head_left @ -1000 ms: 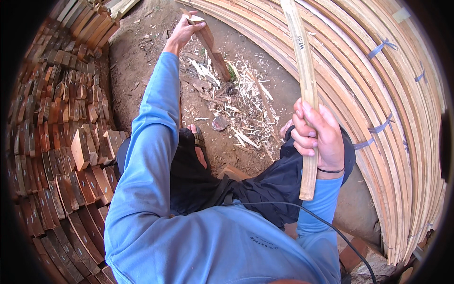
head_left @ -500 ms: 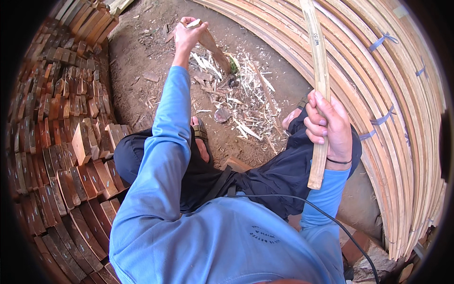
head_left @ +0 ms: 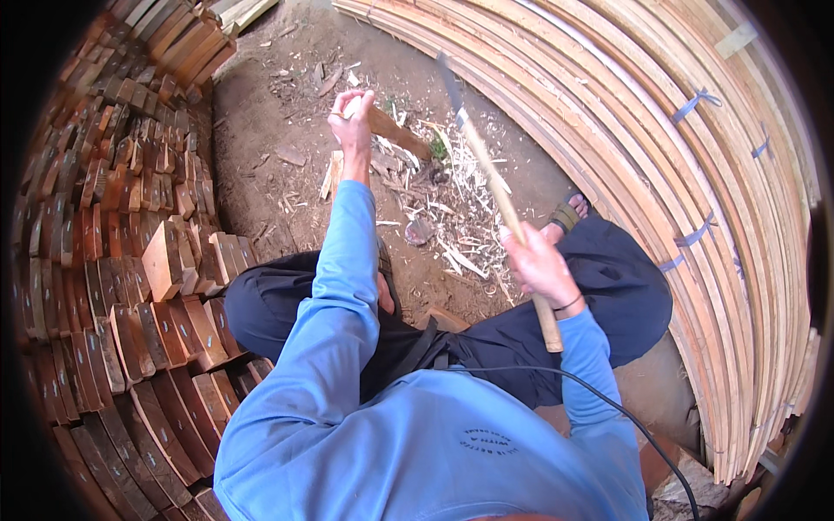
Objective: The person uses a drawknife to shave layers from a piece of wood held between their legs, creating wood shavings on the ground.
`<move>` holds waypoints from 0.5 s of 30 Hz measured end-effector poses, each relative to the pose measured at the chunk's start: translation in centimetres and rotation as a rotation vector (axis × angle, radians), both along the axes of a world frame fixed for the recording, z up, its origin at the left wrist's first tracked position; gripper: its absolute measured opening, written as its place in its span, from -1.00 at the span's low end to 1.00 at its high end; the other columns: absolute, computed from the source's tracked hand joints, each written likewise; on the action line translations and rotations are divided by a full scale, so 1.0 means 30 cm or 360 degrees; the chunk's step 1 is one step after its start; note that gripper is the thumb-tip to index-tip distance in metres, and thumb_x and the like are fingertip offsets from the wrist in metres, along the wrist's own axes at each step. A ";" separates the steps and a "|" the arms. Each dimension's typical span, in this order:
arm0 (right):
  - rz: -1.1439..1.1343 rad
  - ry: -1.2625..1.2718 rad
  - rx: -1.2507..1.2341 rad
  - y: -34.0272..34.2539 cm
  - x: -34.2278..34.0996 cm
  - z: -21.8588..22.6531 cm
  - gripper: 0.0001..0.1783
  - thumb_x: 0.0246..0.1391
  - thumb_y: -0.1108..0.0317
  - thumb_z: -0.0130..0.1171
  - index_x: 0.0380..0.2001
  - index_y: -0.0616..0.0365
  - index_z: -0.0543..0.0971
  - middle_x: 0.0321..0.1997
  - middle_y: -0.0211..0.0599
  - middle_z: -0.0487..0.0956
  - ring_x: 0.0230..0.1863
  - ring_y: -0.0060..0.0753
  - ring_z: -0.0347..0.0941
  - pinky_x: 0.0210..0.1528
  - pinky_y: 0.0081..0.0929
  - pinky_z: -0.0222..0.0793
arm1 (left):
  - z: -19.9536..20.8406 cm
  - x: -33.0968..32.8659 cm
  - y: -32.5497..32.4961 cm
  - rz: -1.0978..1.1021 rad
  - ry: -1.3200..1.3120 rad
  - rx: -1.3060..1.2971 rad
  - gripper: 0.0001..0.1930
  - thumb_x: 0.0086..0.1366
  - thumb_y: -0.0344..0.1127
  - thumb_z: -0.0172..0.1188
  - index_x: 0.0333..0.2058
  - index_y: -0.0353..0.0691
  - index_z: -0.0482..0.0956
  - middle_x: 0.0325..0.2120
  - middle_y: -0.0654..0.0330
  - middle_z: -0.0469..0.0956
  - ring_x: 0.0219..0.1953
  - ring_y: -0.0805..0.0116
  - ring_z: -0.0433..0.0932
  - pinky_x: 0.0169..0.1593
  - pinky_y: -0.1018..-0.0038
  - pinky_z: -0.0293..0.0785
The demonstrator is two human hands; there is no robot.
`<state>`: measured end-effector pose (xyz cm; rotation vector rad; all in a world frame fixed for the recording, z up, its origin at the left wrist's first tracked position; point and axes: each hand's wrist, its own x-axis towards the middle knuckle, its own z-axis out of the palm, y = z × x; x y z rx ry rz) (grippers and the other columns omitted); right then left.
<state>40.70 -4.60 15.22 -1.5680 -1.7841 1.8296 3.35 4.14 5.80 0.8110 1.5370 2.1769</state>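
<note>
My left hand [head_left: 351, 126] is closed around the upper end of a brown wooden stake [head_left: 396, 133]. The stake slants down to the right, its lower end among pale wood shavings [head_left: 460, 247] on the dirt. In my right hand [head_left: 540, 265] is a long-handled machete, gripped low on its pale wooden handle [head_left: 491, 169]. Its narrow dark blade [head_left: 450, 85] points up and away, blurred by motion. The blade is apart from the stake, to its right.
Stacked short brown boards [head_left: 130, 295] rise along my left. Long curved pale planks [head_left: 625, 130], tied with blue strips [head_left: 697, 104], lie along the right. My feet rest either side of the shavings. A black cable [head_left: 599, 395] crosses my shirt.
My right hand has swung the machete left and forward, bringing its blade into view. My left hand and the stake's upper end sit lower in the picture.
</note>
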 end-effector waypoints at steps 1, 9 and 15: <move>0.0036 -0.0081 -0.0017 -0.006 -0.024 -0.037 -0.63 0.30 0.06 -0.01 -0.23 0.21 0.44 -0.68 -0.42 0.40 -0.78 -0.51 0.37 -0.76 -0.48 0.33 | 0.002 -0.005 0.003 -0.0038 0.0007 0.0003 -0.86 0.12 -0.38 0.36 -0.39 -0.25 0.58 -0.42 0.24 0.60 -0.32 0.48 0.54 -0.17 0.52 0.45; 0.0209 -0.0112 0.0458 -0.070 -0.243 -0.279 -0.52 0.27 -0.11 -0.02 -0.42 0.13 0.45 -0.71 -0.38 0.43 -0.75 -0.45 0.42 -0.66 -0.37 0.38 | 0.008 -0.099 -0.023 -0.0033 0.0051 -0.0005 -0.87 0.17 -0.53 0.09 -0.37 -0.36 0.63 -0.45 0.21 0.62 -0.33 0.47 0.56 -0.16 0.52 0.47; 0.0183 -0.0291 0.0239 -0.067 -0.270 -0.204 -0.47 0.22 -0.08 -0.02 -0.36 0.25 0.53 -0.53 0.05 0.55 -0.40 0.02 0.56 -0.23 -0.11 0.44 | 0.051 -0.052 0.025 -0.0004 -0.0023 -0.0127 -0.88 0.25 -0.43 0.11 -0.39 -0.33 0.59 -0.47 0.19 0.62 -0.36 0.45 0.58 -0.19 0.54 0.45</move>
